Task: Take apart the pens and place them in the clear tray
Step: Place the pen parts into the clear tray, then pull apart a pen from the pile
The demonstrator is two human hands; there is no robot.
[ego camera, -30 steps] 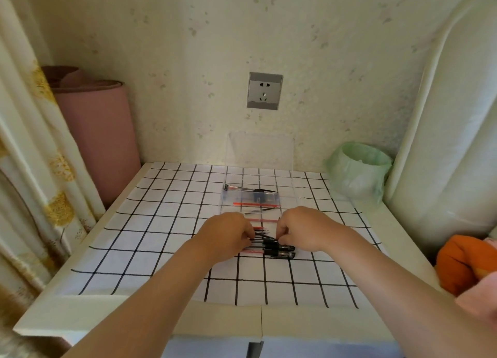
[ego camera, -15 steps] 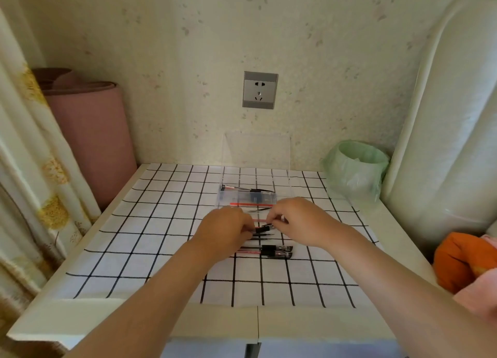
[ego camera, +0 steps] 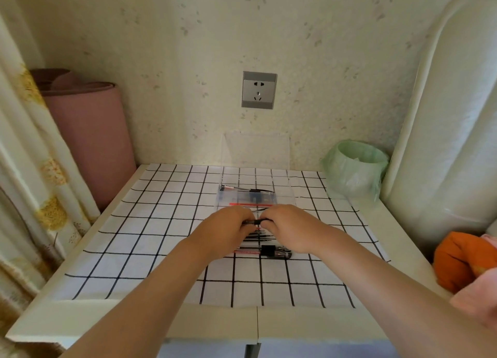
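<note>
Head view: two hands meet over the middle of a bench (ego camera: 403, 236) covered by one black-on-white checked cloth (ego camera: 161, 223). The left hand (ego camera: 228, 232) and the right hand (ego camera: 289, 227) each close their fingers round one end of a single pen (ego camera: 255, 221), held just above the cloth between them. Its long axis runs left to right, parallel to the near edge of the bench; which end is the tip cannot be told, as the fingers cover both. Directly below the hands lies a small group of loose pens (ego camera: 265, 251), black and red, all lying with the same left-to-right axis; their number cannot be counted, since the hands hide part of the group. Just beyond the hands sits one clear tray (ego camera: 289, 189), touching the cloth, with one clear upright panel (ego camera: 255, 150) at its rear. Inside it lie one red refill (ego camera: 251, 204) and one dark-and-clear barrel piece (ego camera: 246, 189), both lengthwise left to right; other pieces there are too faint to count. On the wall is one grey socket (ego camera: 259, 90); at left stands one pink roll (ego camera: 88, 132); at right, one green-lined bin (ego camera: 355, 166).
</note>
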